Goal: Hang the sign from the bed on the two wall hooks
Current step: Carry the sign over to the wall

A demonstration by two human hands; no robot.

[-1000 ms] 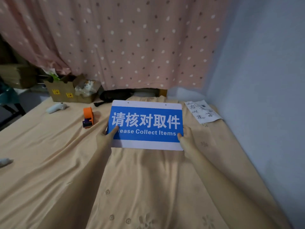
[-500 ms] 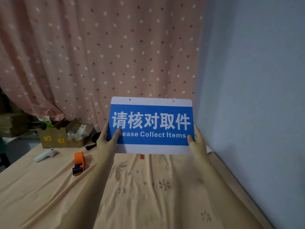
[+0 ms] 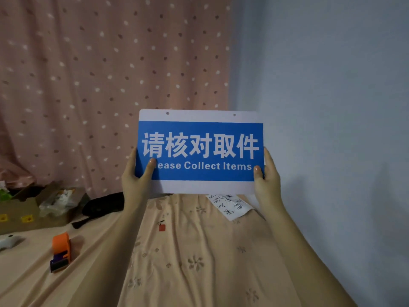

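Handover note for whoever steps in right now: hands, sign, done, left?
Left hand: gripping the sign at its lower left edge, thumb on the front.
Right hand: gripping the lower right edge, thumb on the front.
Sign: off the bed, held upright and about level in the air, text facing the camera, in front of the corner where the curtain meets the wall. Two hanging holes on the top strip are free.
Done: sign picked up.
Left: find the two wall hooks, which are not in view, and hang both holes on them.
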